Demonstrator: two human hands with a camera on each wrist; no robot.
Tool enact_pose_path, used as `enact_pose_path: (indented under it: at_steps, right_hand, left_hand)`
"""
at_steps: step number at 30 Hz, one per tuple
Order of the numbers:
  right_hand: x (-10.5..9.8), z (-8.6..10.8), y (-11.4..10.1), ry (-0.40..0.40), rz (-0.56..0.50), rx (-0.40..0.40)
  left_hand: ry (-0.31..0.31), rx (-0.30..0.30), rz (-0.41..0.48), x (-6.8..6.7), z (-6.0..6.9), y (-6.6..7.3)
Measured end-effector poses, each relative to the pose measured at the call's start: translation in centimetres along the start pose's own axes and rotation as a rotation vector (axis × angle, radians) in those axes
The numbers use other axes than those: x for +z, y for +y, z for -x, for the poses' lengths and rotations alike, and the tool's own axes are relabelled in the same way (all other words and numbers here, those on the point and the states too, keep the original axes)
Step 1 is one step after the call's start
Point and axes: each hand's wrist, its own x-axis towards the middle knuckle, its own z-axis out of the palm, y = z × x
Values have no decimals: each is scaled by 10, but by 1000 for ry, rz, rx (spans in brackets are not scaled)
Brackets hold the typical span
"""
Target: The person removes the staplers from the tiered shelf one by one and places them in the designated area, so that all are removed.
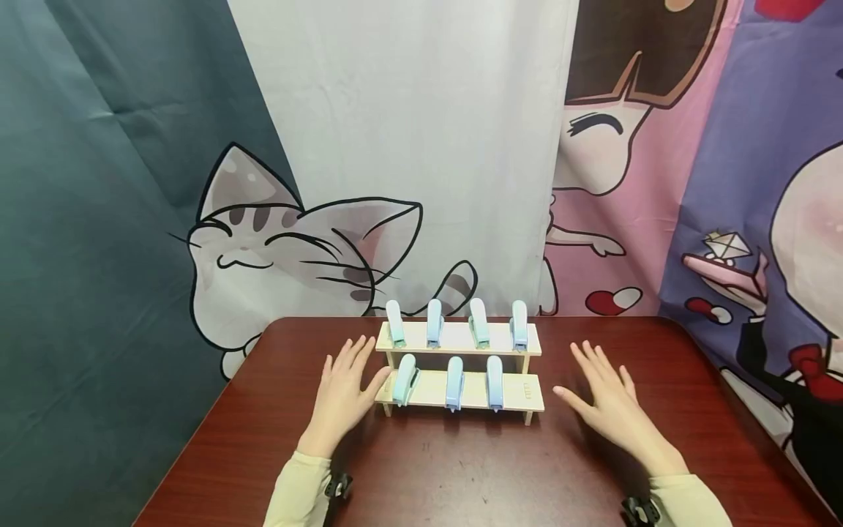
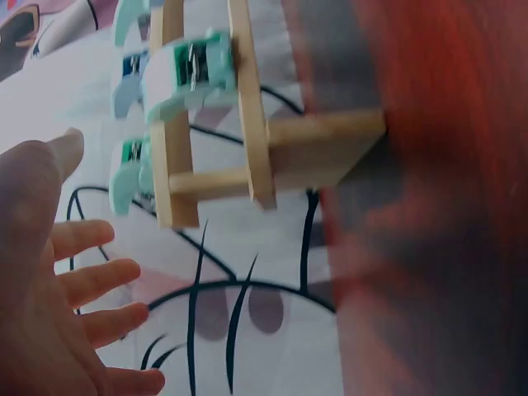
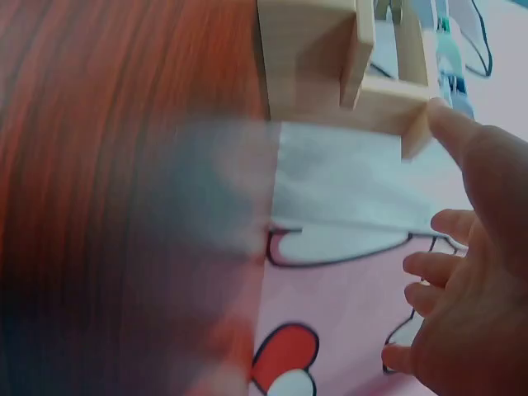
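A two-tier light wooden stand [image 1: 514, 395] holds several small staplers in a row on each tier. The lower row has a mint stapler [image 1: 405, 380] at its left end, then two blue staplers, one in the middle [image 1: 454, 383] and one to its right [image 1: 495, 382]. Mint and blue alternate on the upper tier, from a mint stapler [image 1: 395, 323] at the left to a blue stapler [image 1: 519, 326] at the right. My left hand [image 1: 344, 391], fingers spread, is beside the stand's left end. Off its right end, my right hand [image 1: 609, 402] has its fingers extended and holds nothing.
The stand rests on a dark red-brown wooden table [image 1: 448, 476]. Behind the table's far edge hangs a cartoon-printed cloth [image 1: 428, 110]. Dark straps with small devices sit at both wrists, on the left [image 1: 339, 485] and right [image 1: 639, 510].
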Motion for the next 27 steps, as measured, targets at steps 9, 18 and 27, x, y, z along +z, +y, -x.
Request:
enact_pose_path:
  at_steps: [9,18,27]
  right_hand:
    - [20,-3,-19,-81,-48,-87]
    - [34,-3,-29,-78,-36,-189]
    - [39,3,-24,-97,-29,-230]
  left_hand:
    - [-23,-34,124,11,5,21]
    - [-56,-82,191,21,6,34]
    - [-55,-97,201,33,6,46]
